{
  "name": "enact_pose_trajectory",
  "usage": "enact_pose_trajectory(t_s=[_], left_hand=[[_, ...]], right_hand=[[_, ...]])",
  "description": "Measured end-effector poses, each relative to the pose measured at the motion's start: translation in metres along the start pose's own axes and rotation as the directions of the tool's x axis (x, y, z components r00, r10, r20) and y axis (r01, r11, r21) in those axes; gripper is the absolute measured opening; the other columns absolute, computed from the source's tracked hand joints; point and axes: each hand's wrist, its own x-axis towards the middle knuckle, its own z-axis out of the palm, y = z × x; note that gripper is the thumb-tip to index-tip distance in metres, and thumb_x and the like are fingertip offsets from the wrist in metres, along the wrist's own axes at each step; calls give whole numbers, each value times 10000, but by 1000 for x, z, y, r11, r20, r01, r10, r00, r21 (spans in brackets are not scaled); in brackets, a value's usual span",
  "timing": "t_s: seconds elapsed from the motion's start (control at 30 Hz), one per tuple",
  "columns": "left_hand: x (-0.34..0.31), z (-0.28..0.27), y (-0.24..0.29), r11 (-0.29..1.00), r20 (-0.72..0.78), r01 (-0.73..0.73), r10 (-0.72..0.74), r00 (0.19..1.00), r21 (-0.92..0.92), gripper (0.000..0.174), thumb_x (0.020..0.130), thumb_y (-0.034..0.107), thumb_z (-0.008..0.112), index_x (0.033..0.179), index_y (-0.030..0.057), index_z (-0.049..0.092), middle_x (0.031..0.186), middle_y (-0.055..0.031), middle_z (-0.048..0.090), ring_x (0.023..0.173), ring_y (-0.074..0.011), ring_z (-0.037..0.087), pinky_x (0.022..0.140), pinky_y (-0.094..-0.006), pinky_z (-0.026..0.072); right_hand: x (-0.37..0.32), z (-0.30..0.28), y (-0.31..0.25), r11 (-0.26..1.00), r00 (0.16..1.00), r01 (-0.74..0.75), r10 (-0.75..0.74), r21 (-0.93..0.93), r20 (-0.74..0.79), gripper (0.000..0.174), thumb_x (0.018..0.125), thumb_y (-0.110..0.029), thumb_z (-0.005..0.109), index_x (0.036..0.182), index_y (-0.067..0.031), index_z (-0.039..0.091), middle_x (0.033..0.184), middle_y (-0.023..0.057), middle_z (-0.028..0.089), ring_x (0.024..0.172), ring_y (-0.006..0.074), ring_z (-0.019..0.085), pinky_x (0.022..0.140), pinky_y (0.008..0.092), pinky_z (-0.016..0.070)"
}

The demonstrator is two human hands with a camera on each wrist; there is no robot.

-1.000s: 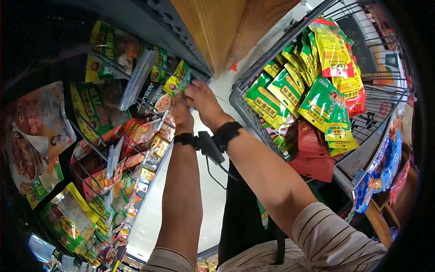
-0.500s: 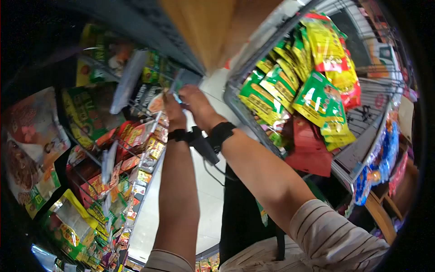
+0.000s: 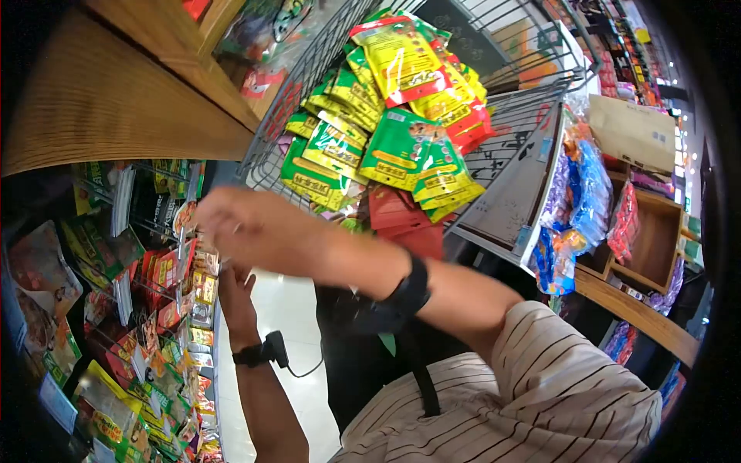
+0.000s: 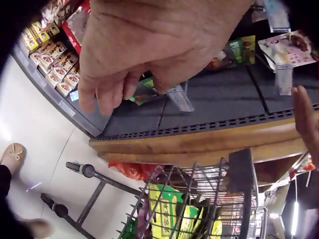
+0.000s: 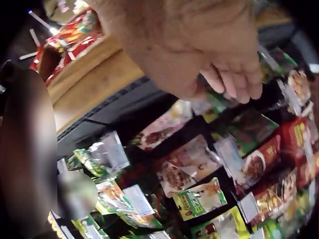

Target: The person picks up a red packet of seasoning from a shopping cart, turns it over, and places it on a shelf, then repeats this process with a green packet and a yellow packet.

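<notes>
My right hand (image 3: 258,231), blurred, reaches across in front of the shopping cart's near corner in the head view. Below it, beside the shelf rack's edge, is my left hand (image 3: 238,301) with loose fingers. In the left wrist view nothing shows gripped in the left hand (image 4: 154,45); a green packet (image 4: 145,92) appears just beyond its fingers. The right wrist view has the right hand (image 5: 199,45) with fingers together and nearly straight, over hanging food packets (image 5: 187,164). Green and yellow packets (image 3: 397,147) and red ones (image 3: 401,220) are heaped in the cart (image 3: 266,143).
Hooks with price tags (image 3: 123,201) stick out of the rack at left. A wooden panel (image 3: 131,96) borders it above. Blue bags (image 3: 590,185) hang right of the cart. At the left of the left wrist view, a person's shoe (image 4: 14,155) is on the floor.
The head view has turned right, so cart and rack shift left. My hands, together at a green and yellow packet a second ago, are apart; that packet no longer shows at them.
</notes>
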Motion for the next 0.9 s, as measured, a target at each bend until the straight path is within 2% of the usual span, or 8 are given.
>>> enact_pose_trajectory(t_s=[0.1, 0.17, 0.27, 0.4, 0.5, 0.6, 0.7, 0.9], left_hand=[[-25, 15, 4, 1000, -56, 23, -24, 998, -19, 583, 998, 429, 457, 1370, -20, 448, 1339, -195, 529, 1232, -269, 540, 1062, -399, 390], [-48, 32, 19, 1000, -3, -18, 18, 1000, -13, 604, 999, 444, 460, 1379, -25, 437, 1333, -208, 529, 1222, -284, 549, 1061, -399, 390], [-66, 50, 22, 994, 9, -84, 84, 996, 70, 636, 1003, 471, 469, 1407, -17, 407, 1332, -205, 536, 1218, -296, 559, 1052, -415, 407], [-85, 68, 24, 994, -19, -64, 66, 998, 91, 602, 1006, 432, 475, 1393, -26, 418, 1312, -210, 545, 1200, -287, 572, 1042, -396, 421], [-94, 73, 17, 996, -37, -51, 54, 998, 73, 588, 1003, 415, 480, 1383, -32, 434, 1286, -211, 561, 1168, -284, 591, 1020, -386, 441], [-102, 71, 2, 998, -40, -27, 29, 999, 61, 561, 1000, 392, 489, 1367, -31, 454, 1274, -203, 574, 1161, -279, 594, 1008, -379, 447], [-112, 72, -4, 998, -37, -29, 31, 999, 51, 544, 988, 382, 501, 1347, -26, 476, 1267, -188, 584, 1153, -274, 597, 999, -371, 449], [-125, 82, 2, 999, -51, -8, 10, 999, 37, 561, 975, 436, 544, 1303, -18, 522, 1225, -174, 612, 1117, -254, 614, 987, -358, 452]], right_hand=[[-11, -78, -18, 952, 996, -76, 61, -296, -61, 229, 924, -190, 632, 1080, -25, 600, 885, 72, 658, 857, 132, 629, 759, 297, 522], [-20, -124, -23, 795, 983, -157, 185, -586, -13, 318, 900, -247, 637, 1096, 2, 611, 969, 142, 677, 905, 245, 666, 814, 355, 528], [-40, -176, 21, 454, 973, -65, 228, -889, 45, 357, 873, -268, 652, 1086, 17, 627, 1023, 226, 658, 966, 378, 639, 827, 443, 515], [-70, -195, 61, 193, 870, -202, 486, -960, -86, 557, 779, -320, 732, 1209, -4, 570, 1030, 257, 625, 948, 426, 619, 840, 483, 520], [-93, -195, 88, 115, 896, -143, 436, -983, -80, 411, 740, -306, 722, 1026, -16, 669, 1052, 249, 654, 1021, 406, 628, 841, 517, 515], [-107, -191, 111, -176, 913, -70, 384, -982, -134, 439, 797, -302, 669, 1130, -17, 645, 1148, 252, 616, 1083, 433, 584, 840, 603, 484], [-108, -191, 119, -209, 917, -59, 375, -976, -136, 451, 860, -280, 592, 1218, -5, 600, 1205, 293, 572, 1134, 484, 539, 852, 679, 445], [-95, -196, 132, -179, 869, -57, 475, -982, -137, 384, 891, -223, 542, 1207, -15, 612, 1200, 295, 594, 1105, 476, 584, 829, 640, 494]])
